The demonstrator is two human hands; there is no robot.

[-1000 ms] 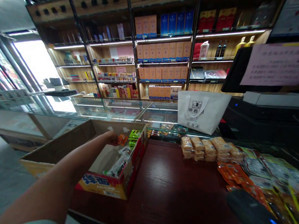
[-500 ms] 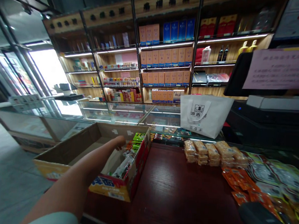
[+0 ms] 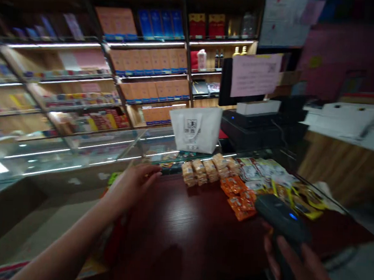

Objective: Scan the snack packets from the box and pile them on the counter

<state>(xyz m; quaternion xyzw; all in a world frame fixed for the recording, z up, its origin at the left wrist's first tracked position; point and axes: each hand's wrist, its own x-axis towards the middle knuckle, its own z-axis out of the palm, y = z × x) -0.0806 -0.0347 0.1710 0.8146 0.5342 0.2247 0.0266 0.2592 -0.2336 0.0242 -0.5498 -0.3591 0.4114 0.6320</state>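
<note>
My left hand is over the table at the right rim of a cardboard box. Its fingers are slightly bent and apart, and nothing shows between them. My right hand is closed around the handle of a dark barcode scanner, which has a blue light lit on top. The scanner's head points at orange snack packets lying on the dark red table. Behind them stand stacked, clear-wrapped beige snack bars. Silver-green pouches and yellow-edged packets lie farther right.
A white tote bag stands on the glass display counter behind the table. Right of it are a monitor with a pink paper and a black machine. Shelves of boxed goods line the wall.
My left hand has come out of the box and moved over its right rim. The view has turned right, and the scanner with my right hand now shows more fully.
</note>
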